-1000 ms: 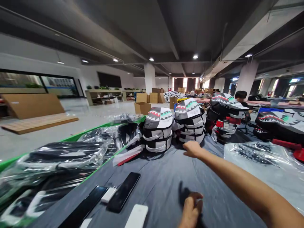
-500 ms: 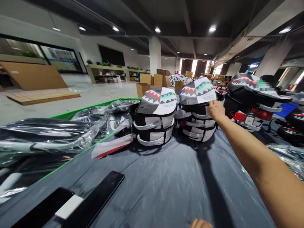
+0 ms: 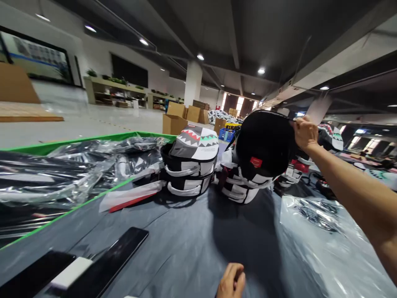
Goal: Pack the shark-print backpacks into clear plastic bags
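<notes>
My right hand [image 3: 306, 131] is closed on the upper edge of a backpack [image 3: 263, 145] at the right stack. The raised piece turns a black face towards me, with a small red label on it. Below it are more grey, black and white checked backpacks with light grey handles. My left hand [image 3: 231, 281] is low over the table at the bottom edge, its fingers loosely curled and nothing visible in them. To the left of the raised backpack stands a second stack of backpacks [image 3: 194, 165], its top one showing red and green zigzag teeth.
Plastic-wrapped goods [image 3: 77, 174] lie in a green-edged bin on the left. Two black phone-like slabs [image 3: 108, 260] and a white block [image 3: 70, 273] rest on the grey table cover [image 3: 173, 240]. Clear plastic bags [image 3: 335, 244] lie at right. Cardboard boxes [image 3: 175, 120] stand behind.
My right hand has lifted the top backpack's near edge upward, turning its black face into view. My left hand has come further into view. The view has swung right.
</notes>
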Demonstrator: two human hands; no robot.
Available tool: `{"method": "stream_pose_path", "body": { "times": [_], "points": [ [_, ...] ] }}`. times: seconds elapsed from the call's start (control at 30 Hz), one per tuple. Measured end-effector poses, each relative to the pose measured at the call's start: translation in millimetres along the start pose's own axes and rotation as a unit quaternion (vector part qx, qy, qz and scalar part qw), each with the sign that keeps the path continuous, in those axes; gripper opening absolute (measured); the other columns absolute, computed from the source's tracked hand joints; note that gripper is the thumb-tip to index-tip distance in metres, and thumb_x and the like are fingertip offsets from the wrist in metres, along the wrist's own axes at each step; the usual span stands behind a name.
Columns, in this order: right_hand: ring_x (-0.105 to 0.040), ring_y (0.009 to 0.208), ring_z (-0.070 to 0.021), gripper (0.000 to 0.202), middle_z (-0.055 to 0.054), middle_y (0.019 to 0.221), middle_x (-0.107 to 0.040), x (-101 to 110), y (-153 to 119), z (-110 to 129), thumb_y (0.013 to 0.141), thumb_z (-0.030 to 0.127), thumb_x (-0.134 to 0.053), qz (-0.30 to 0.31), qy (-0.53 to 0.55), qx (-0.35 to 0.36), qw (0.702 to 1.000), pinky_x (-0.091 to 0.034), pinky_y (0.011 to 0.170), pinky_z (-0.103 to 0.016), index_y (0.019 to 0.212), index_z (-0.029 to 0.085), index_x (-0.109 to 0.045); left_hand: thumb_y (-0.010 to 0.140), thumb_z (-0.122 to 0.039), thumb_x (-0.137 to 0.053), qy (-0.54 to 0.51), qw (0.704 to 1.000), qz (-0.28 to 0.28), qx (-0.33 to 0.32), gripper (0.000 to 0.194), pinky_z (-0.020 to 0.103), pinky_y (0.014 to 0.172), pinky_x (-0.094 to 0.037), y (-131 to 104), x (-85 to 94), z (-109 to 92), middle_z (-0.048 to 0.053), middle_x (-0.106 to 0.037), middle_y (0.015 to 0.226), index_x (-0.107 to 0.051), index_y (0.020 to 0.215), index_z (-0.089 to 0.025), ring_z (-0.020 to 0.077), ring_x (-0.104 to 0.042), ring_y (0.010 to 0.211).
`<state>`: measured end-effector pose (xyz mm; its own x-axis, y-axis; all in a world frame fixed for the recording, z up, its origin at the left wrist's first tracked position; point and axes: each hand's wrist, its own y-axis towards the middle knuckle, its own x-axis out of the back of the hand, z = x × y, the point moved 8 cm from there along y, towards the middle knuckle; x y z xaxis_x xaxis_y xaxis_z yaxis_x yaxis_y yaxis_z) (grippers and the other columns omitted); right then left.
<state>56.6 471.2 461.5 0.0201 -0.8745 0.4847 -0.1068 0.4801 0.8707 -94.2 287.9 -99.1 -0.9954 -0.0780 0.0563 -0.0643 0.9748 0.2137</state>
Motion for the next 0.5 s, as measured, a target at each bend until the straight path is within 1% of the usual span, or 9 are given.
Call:
{"method": "stream_pose_path", "body": {
  "times": [0.07,0.13,0.23,0.3,0.37,0.4,0.43,0.47,0.5],
  "points": [
    [-0.058,0.096,-0.0245,0.03,-0.013,0.098,-0.066,59.7,-9.5,-24.6,0.101,0.03,-0.045,-0.086,0.029,-0.037,0.995,-0.042,0.083,-0.036,0.089,0.013,-0.068,0.09,-0.068,-0.045,-0.079,0.995,0.018,0.054,0.055,0.035,0.093,-0.055,2.5,3.4,-5.9,0.008,-0.073,0.114,-0.072,0.111,-0.024,0.0239,-0.069,0.1],
    [-0.057,0.094,-0.0236,0.038,-0.013,0.094,-0.065,109.0,-35.5,-42.9,0.104,0.031,-0.034,-0.141,0.037,-0.06,0.988,-0.043,0.084,-0.037,0.089,0.015,-0.065,0.081,-0.075,-0.052,-0.165,0.981,0.003,0.105,0.066,0.039,0.095,-0.055,4.0,9.7,-15.5,0.01,-0.071,0.121,-0.071,0.114,-0.022,0.0266,-0.07,0.103],
    [-0.057,0.084,-0.0225,0.043,-0.01,0.086,-0.064,160.6,-104.4,-59.9,0.104,0.045,-0.03,-0.196,0.121,-0.063,0.971,-0.043,0.08,-0.037,0.079,0.023,-0.056,0.068,-0.072,-0.065,-0.277,0.943,-0.129,0.128,0.063,0.04,0.085,-0.057,2.5,47.8,-36.1,0.011,-0.075,0.105,-0.072,0.1,-0.018,0.0279,-0.071,0.093],
    [-0.056,0.076,-0.022,0.044,-0.006,0.077,-0.061,176.3,-165.4,-62.2,0.101,0.053,-0.036,-0.198,0.192,-0.046,0.96,-0.043,0.075,-0.036,0.07,0.025,-0.051,0.064,-0.064,-0.066,-0.31,0.901,-0.28,0.119,0.052,0.037,0.076,-0.056,-10.9,100.2,-50.4,0.006,-0.073,0.088,-0.068,0.089,-0.018,0.0235,-0.069,0.08],
    [-0.053,0.066,-0.0202,0.045,-0.001,0.067,-0.055,178.1,-230.7,-58.0,0.1,0.054,-0.04,-0.159,0.237,-0.049,0.957,-0.043,0.067,-0.035,0.066,0.025,-0.049,0.061,-0.056,-0.065,-0.303,0.841,-0.441,0.08,0.042,0.031,0.066,-0.053,-40.1,163.9,-72.5,0.001,-0.068,0.078,-0.063,0.081,-0.019,0.0174,-0.063,0.068],
    [-0.051,0.061,-0.0189,0.045,0.0,0.064,-0.053,176.5,-262.4,-53.2,0.101,0.052,-0.041,-0.132,0.26,-0.056,0.955,-0.043,0.062,-0.033,0.065,0.025,-0.048,0.06,-0.055,-0.066,-0.279,0.829,-0.484,0.043,0.039,0.029,0.064,-0.052,-55.0,192.2,-90.9,-0.001,-0.066,0.076,-0.062,0.078,-0.02,0.0155,-0.061,0.065],
    [-0.05,0.058,-0.0178,0.045,0.001,0.062,-0.051,175.8,-291.7,-45.6,0.102,0.049,-0.041,-0.106,0.284,-0.058,0.951,-0.042,0.059,-0.032,0.066,0.024,-0.048,0.06,-0.055,-0.066,-0.233,0.833,-0.501,0.017,0.039,0.028,0.064,-0.052,-68.9,215.2,-112.2,-0.001,-0.066,0.075,-0.062,0.076,-0.02,0.0157,-0.061,0.065],
    [-0.05,0.056,-0.017,0.044,0.002,0.061,-0.052,177.5,-317.3,-33.0,0.104,0.045,-0.042,-0.081,0.309,-0.036,0.947,-0.043,0.057,-0.031,0.066,0.024,-0.049,0.064,-0.058,-0.065,-0.167,0.858,-0.486,-0.006,0.04,0.029,0.065,-0.053,-79.3,230.4,-137.0,0.0,-0.068,0.077,-0.065,0.078,-0.02,0.0173,-0.063,0.068],
    [-0.052,0.057,-0.0164,0.043,0.002,0.062,-0.053,182.7,-339.0,-16.7,0.105,0.043,-0.041,-0.061,0.334,0.004,0.941,-0.043,0.057,-0.03,0.069,0.024,-0.052,0.067,-0.06,-0.066,-0.087,0.904,-0.417,-0.025,0.042,0.03,0.068,-0.055,-83.0,233.2,-163.7,0.002,-0.071,0.082,-0.068,0.082,-0.021,0.0201,-0.067,0.074]
  ]
}}
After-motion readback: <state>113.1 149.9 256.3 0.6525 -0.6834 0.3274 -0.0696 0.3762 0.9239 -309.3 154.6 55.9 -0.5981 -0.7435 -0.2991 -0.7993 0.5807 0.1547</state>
